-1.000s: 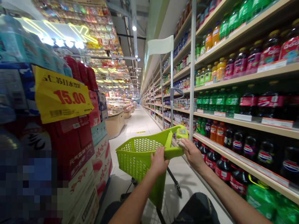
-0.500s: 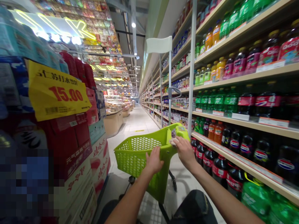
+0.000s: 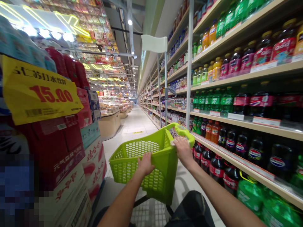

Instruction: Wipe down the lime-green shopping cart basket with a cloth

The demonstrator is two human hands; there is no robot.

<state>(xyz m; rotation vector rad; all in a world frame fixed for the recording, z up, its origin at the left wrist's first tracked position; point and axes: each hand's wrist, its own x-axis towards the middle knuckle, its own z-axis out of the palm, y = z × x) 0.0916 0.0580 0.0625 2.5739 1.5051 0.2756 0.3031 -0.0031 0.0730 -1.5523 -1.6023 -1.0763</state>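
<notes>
Far left of the left fingers: big yellow paper price sign with red "15.00" (image 3: pixel 42 93), hung on a stack of red and white cardboard drink cartons (image 3: pixel 93 159). Nearer to them, farther up the aisle: tan curved-front display counter (image 3: pixel 110 123). Left hand (image 3: pixel 146 164): bare, fingers curled over the near side rim of the cart, thumb spread from them. Lime-green plastic mesh-sided shopping cart (image 3: pixel 163 173): under both hands, basket front beyond the left fingers, handle end by the right ones. Right hand (image 3: pixel 182 149): fingers bent, pinching a small crumpled white wad (image 3: pixel 174 142) against the cart's handle end; wad mostly covered, material unclear. Below right fingers: dark-clothed knee (image 3: pixel 194 206). Right of right fingers: long beige shelving (image 3: pixel 251 164) with dark cola bottles with round logos (image 3: pixel 255 153); farther right and lower, large green plastic bottles (image 3: pixel 252 195).
</notes>
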